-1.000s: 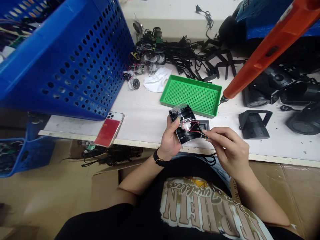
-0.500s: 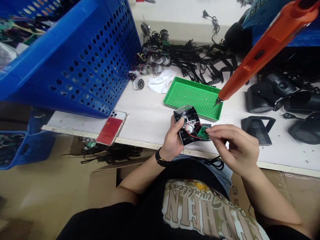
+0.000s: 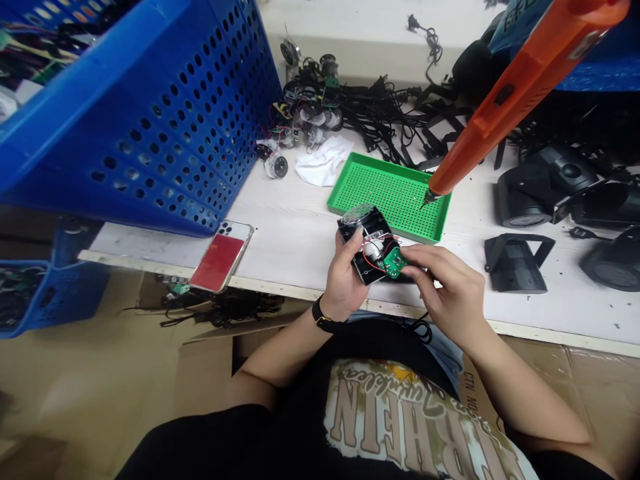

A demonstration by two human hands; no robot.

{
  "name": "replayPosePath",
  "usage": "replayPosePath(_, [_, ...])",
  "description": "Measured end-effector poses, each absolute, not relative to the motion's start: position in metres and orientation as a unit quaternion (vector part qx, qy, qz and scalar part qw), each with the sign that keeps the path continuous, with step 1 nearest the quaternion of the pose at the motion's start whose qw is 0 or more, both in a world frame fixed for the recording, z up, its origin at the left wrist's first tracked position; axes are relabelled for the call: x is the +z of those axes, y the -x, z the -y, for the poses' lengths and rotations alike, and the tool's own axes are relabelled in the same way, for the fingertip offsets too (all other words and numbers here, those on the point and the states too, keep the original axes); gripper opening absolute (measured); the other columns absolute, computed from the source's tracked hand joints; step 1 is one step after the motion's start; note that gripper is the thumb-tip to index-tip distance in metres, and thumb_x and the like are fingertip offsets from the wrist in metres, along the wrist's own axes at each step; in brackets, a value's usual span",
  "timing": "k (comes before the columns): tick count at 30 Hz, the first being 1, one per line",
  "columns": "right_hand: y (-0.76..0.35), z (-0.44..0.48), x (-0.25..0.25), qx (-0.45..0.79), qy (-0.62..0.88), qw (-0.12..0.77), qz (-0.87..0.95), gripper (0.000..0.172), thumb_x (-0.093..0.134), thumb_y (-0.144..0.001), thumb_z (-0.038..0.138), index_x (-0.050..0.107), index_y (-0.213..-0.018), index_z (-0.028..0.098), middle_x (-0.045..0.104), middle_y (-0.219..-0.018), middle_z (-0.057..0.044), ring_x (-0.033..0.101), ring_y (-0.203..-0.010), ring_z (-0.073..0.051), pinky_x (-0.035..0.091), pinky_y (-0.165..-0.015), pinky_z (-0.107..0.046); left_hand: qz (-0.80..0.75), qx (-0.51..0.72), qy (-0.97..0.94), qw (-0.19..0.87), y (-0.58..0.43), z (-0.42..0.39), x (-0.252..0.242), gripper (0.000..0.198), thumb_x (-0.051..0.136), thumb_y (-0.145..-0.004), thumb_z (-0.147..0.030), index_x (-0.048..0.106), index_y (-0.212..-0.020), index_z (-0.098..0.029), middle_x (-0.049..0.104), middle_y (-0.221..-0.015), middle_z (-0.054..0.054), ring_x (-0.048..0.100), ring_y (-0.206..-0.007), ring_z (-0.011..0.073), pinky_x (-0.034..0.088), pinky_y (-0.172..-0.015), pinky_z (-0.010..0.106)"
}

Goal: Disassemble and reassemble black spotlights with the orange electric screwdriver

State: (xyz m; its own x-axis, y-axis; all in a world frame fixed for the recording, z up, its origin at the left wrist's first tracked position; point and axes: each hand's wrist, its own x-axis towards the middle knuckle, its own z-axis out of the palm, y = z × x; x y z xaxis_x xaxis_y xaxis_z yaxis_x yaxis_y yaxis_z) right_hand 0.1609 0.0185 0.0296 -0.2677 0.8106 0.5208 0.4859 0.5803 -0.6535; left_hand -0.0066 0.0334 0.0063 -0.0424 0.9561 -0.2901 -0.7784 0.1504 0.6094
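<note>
**Left hand (image 3: pixel 343 270) holds black housing (image 3: pixel 358 264), right hand (image 3: pixel 450 287) at green circuit board (image 3: pixel 393 263)**

Far left, big blue perforated crate (image 3: pixel 150 133) tilted over the table, with a smaller blue basket (image 3: pixel 30 313) low down by the floor, wires inside. Phone in a red case (image 3: pixel 219 262) lies on the white table (image 3: pixel 150 247) near its front edge. Further back, small wired motor parts (image 3: pixel 276 167), then a white cloth (image 3: pixel 324 162) and a tangle of black cables (image 3: pixel 370 113).

Middle: the housing sits over the table's front edge, in the left hand, fingers wrapped behind, thumb on front, firm hold. Black watch (image 3: pixel 325 323) on that wrist. Board lies tilted on the open housing, red and black wires (image 3: pixel 373 265) running between them. Right fingertips (image 3: pixel 406 256) touch the board's edge, hand mostly curled; can't tell if it's really gripping.

Behind, green plastic tray (image 3: pixel 400 175), with the bit of an orange electric screwdriver (image 3: pixel 520 100) hanging just over its corner, not touching. Far right, black lamp bodies (image 3: pixel 545 187) and a black bracket (image 3: pixel 515 267).
</note>
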Motion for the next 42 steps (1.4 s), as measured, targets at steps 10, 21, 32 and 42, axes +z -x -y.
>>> replayPosePath(10, [-0.174, -0.036, 0.046, 0.104, 0.341, 0.280, 0.891, 0.035, 0.052, -0.097, -0.001, 0.071, -0.123, 0.013, 0.073, -0.110, -0.014, 0.067, -0.100, -0.024, 0.063, -0.083, -0.038, -0.358, 0.633, -0.151, 0.669, 0.007, -0.036, 0.008, 0.032, 0.081, -0.090, -0.036, 0.066, -0.116, -0.025, 0.073, -0.111, 0.002, 0.072, -0.108, 0.0228, 0.055, -0.097, 0.038])
replayPosePath(21, [-0.159, -0.045, 0.055, 0.034, 0.343, 0.207, 0.916, 0.028, 0.054, -0.093, -0.002, 0.073, -0.099, 0.017, 0.070, -0.089, -0.003, 0.062, -0.082, -0.021, 0.041, -0.059, -0.033, -0.335, 0.622, -0.157, 0.690, 0.009, -0.035, 0.006, 0.040, 0.085, -0.087, -0.037, 0.066, -0.120, -0.025, 0.073, -0.106, 0.001, 0.070, -0.095, 0.0177, 0.055, -0.088, 0.032])
replayPosePath(32, [-0.160, -0.043, 0.053, 0.000, 0.334, 0.226, 0.915, 0.028, 0.054, -0.097, 0.000, 0.075, -0.101, 0.018, 0.074, -0.086, -0.002, 0.054, -0.081, -0.020, 0.040, -0.059, -0.033, -0.349, 0.607, -0.179, 0.691, 0.008, -0.035, 0.004, 0.042, 0.080, -0.091, -0.047, 0.068, -0.125, -0.025, 0.076, -0.114, 0.005, 0.072, -0.109, 0.0221, 0.054, -0.098, 0.036])
replayPosePath(42, [-0.165, -0.047, 0.058, 0.035, 0.278, 0.204, 0.938, 0.032, 0.049, -0.096, -0.002, 0.073, -0.096, 0.019, 0.070, -0.084, -0.004, 0.047, -0.079, -0.021, 0.041, -0.065, -0.032, -0.347, 0.587, -0.165, 0.713, 0.010, -0.034, 0.004, 0.052, 0.087, -0.083, -0.050, 0.068, -0.123, -0.023, 0.076, -0.116, 0.007, 0.071, -0.117, 0.0282, 0.054, -0.100, 0.041])
